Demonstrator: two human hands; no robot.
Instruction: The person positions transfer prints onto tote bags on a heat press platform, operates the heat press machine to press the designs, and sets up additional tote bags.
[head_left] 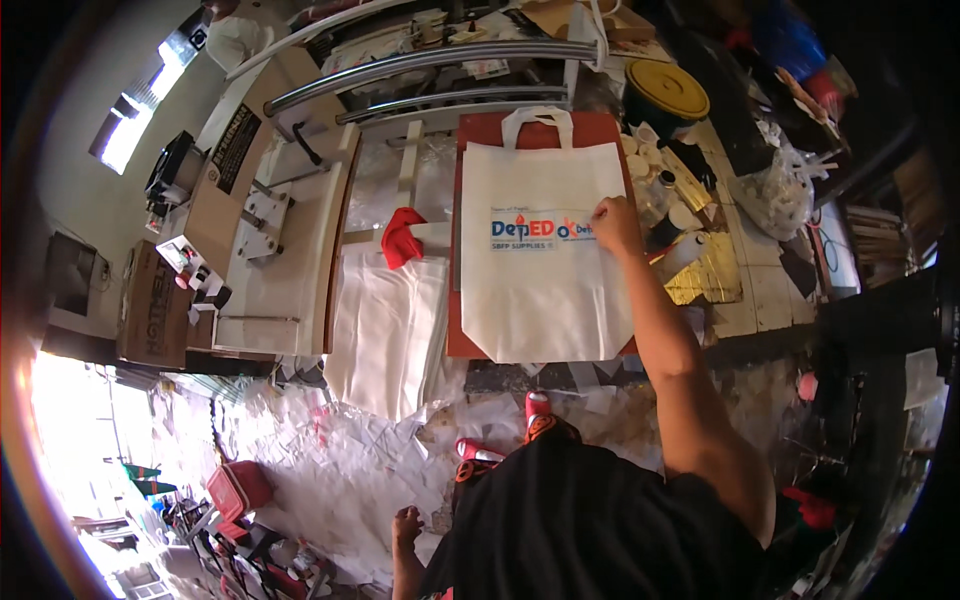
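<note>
Noted first the floor (320, 470), thickly littered with pale scraps. Next, a large beige machine (285, 300) on the left, with steel bars (480, 50) spanning the far side of the work area. Then a red board (590, 130), mostly covered, showing as a margin along the top and left. Located the white tote bag (545, 310) lying flat on this board, printed side up, with handles (511, 132) toward the far edge. Saw just left of it a layered pile of white fabric (388, 340), reaching nearer than the bag's base. Logged at far right a dark bucket (640, 105) with a yellow lid (668, 85). Nearer, a gold sheet (712, 272) beside a pale bottle (680, 255). About halfway down the bag's front, a coloured print (522, 232), mainly blue and red. At the pile's far end, a crumpled red cloth (402, 240). Found the right hand (617, 225) over the bag's right edge, with fingers curled and fingertips at the print's right end; cannot tell whether pinching anything. Found the left hand (407, 525) low over the floor, well apart from the bag, with fingers loosely bent; cannot tell whether holding anything.
</note>
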